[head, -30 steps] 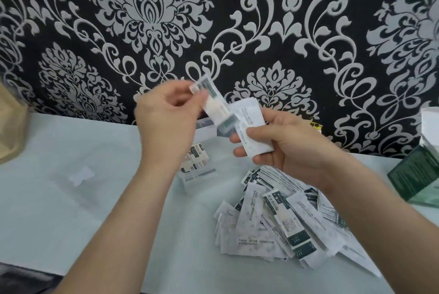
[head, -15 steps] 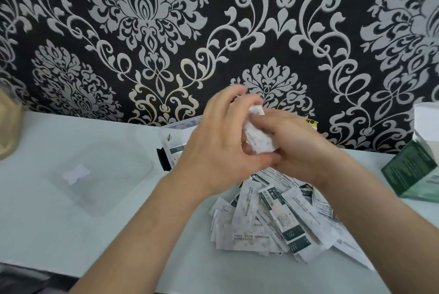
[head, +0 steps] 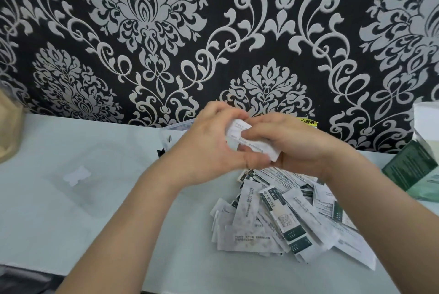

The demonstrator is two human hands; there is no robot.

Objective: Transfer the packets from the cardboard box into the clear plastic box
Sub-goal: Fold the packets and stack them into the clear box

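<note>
Above the pile (head: 285,220) | packets (head: 253,143) pinched by left hand (head: 204,151) and right hand (head: 301,146)

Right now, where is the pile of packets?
Head view: the pile of packets lies on the table, right of centre, below the right hand, left of the green carton.

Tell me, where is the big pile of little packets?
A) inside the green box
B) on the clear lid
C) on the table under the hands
C: the pile lies loose on the table, below the left hand and right hand, which grip a few packets.
</note>
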